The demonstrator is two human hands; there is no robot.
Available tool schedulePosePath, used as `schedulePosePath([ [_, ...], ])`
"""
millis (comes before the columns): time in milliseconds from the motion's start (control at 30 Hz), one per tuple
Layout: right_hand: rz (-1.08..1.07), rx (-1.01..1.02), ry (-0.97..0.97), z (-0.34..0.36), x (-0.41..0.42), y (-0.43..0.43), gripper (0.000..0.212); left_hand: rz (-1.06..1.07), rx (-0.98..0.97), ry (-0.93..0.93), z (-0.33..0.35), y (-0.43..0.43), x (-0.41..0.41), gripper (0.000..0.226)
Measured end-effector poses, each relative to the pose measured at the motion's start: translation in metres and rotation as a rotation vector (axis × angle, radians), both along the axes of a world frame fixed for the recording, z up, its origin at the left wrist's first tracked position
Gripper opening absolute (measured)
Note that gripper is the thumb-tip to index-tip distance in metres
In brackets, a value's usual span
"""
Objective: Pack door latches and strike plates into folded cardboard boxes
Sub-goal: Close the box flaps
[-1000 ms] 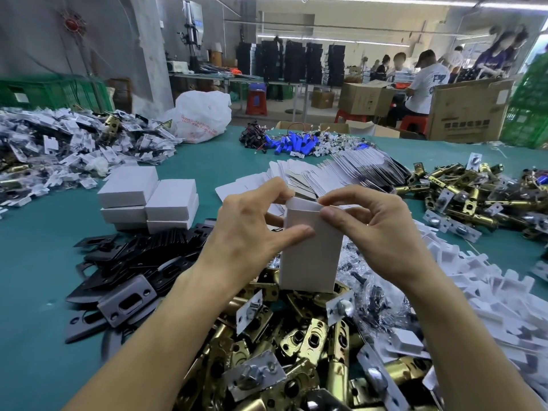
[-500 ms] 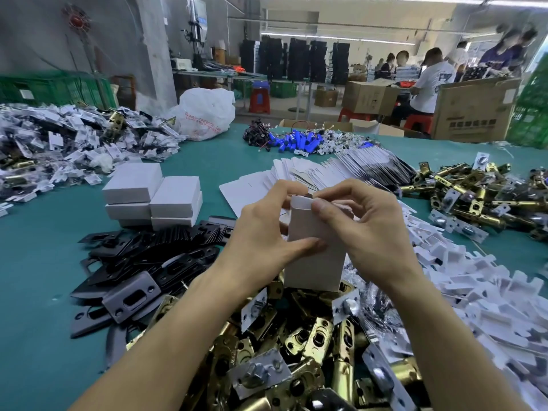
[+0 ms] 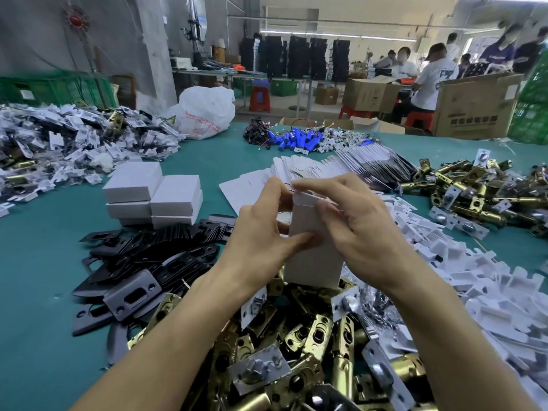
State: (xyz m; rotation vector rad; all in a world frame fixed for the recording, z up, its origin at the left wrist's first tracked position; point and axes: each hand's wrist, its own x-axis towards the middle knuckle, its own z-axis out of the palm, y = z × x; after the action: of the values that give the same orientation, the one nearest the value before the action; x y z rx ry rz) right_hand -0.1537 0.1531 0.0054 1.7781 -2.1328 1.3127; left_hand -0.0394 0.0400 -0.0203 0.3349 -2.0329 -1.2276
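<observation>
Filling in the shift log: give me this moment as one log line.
left hand: grips white box | right hand: pinches its top edge | box: upright above brass latches

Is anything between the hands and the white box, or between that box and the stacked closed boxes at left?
No: left hand and right hand hold the box. Toward the stack, only the low heap of black strike plates lies on the table; nothing visible blocks the way above it.
</observation>
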Motion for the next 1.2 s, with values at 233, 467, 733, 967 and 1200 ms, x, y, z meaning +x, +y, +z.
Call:
schedulePosePath([
  [233, -0.013, 0.034, -0.007, -0.002, 0.002, -0.002, 0.041, -0.033, 0.020, 0.008, -0.002, -0.005, 0.001, 0.049],
  [467, -0.058, -0.146, -0.046, -0.008, -0.004, -0.001, 0.026, -0.053, 0.080, 0.002, -0.006, -0.009, 0.002, 0.042],
  [733, 0.005, -0.108, -0.075, -0.005, -0.009, 0.001, 0.019, -0.052, 0.043, 0.004, -0.005, -0.008, 0.004, 0.060],
  [967, 0.039, -0.114, -0.235, -0.010, -0.015, 0.004, 0.036, 0.005, -0.020, 0.023, -0.006, -0.006, 0.005, 0.037],
  [1200, 0.079, -0.262, -0.428, -0.023, -0.023, 0.006, 0.023, 0.029, -0.068, 0.013, -0.005, -0.006, 0.004, 0.036],
])
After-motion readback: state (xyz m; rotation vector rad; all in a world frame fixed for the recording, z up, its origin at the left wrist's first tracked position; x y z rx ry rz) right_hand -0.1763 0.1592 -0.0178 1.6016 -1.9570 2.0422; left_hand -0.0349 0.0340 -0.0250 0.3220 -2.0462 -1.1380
